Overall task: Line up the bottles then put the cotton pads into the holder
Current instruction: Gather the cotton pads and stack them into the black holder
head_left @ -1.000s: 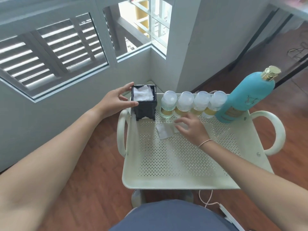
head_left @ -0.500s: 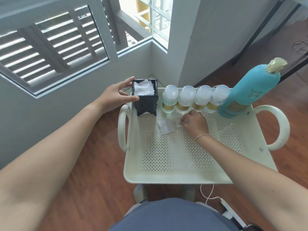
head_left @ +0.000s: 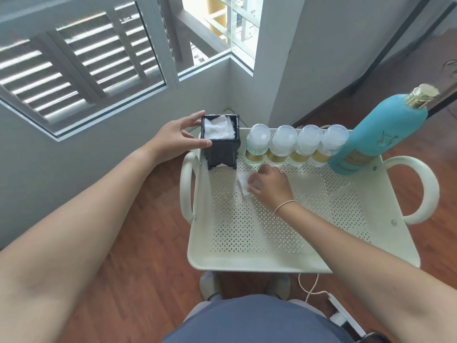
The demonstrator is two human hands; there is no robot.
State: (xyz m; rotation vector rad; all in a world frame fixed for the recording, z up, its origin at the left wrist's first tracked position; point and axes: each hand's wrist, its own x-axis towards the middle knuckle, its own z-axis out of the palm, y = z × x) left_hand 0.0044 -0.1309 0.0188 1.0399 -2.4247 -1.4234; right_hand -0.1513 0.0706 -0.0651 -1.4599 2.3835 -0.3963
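Cream perforated metal cart tray (head_left: 284,243), rounded loop handles at both sides, dotted with small holes across a flat floor. At the far left corner, a glossy black square holder (head_left: 220,144) on small feet, upright, mouth facing up, stuffed with soft white cotton pads (head_left: 218,128). Along the far rim, 4 small clear bottles (head_left: 291,147) with frosted domed caps and gold label bands, standing upright side by side, row running left to right, touching or nearly so. At the row's right end, a tall matte turquoise bottle (head_left: 378,133) with a faceted gold cap, just beside the last small bottle, appearing to lean right in this wide-angle view.

Loose on the tray floor, just in front of the bottle row: a flat white cotton pad (head_left: 243,185), thin and squarish, partly covered.

Left hand (head_left: 176,139) half open, thumb on the near face and fingers at the far top edge of the holder, steadying it. Right hand (head_left: 270,185) palm down, fingers curled onto the loose pad, pinching at its edge; a thin band at the wrist.
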